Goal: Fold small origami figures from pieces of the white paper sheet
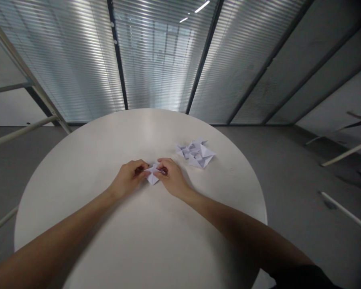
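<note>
A small piece of folded white paper (152, 178) is held between my two hands, just above or on the tabletop; I cannot tell which. My left hand (128, 176) pinches its left side between thumb and fingers. On the opposite side, my right hand (172, 176) grips the paper the same way. The lower part of the folded paper ends in a point towards me, with a crease down its middle. Fingers hide some of its side edges. Beyond my right hand lies a cluster of folded white paper pieces (198, 154) with pointed corners.
The round white table (150, 128) fills the middle of the view. Behind it stand glass panels with blinds (156, 60). Pale metal bars (24, 130) are at the left, and light-coloured legs of furniture (345, 154) stand on the grey floor (289, 172) at the right.
</note>
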A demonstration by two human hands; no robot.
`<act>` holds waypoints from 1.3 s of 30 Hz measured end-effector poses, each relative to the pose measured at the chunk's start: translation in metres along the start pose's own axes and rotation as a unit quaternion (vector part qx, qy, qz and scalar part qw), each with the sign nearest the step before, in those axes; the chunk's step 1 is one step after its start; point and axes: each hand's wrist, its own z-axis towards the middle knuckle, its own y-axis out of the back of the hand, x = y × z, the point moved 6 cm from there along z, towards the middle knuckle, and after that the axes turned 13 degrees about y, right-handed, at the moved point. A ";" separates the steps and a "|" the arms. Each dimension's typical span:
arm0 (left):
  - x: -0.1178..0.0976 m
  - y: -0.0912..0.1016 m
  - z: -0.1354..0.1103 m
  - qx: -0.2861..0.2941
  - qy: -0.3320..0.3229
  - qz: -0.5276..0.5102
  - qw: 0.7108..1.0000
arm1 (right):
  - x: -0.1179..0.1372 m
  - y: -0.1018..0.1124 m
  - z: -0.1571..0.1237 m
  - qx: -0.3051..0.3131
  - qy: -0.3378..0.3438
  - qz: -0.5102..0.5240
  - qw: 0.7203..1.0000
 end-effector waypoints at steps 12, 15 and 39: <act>-0.010 0.010 -0.011 -0.042 0.025 -0.256 0.965 | 0.005 0.005 -0.006 -0.122 -0.046 0.272 0.954; -0.011 0.012 -0.015 -0.059 0.018 -0.241 0.969 | 0.012 0.007 -0.009 -0.112 -0.031 0.231 0.966; -0.018 -0.001 -0.016 -0.033 -0.180 0.093 0.979 | 0.005 0.014 0.002 0.059 0.151 -0.093 0.982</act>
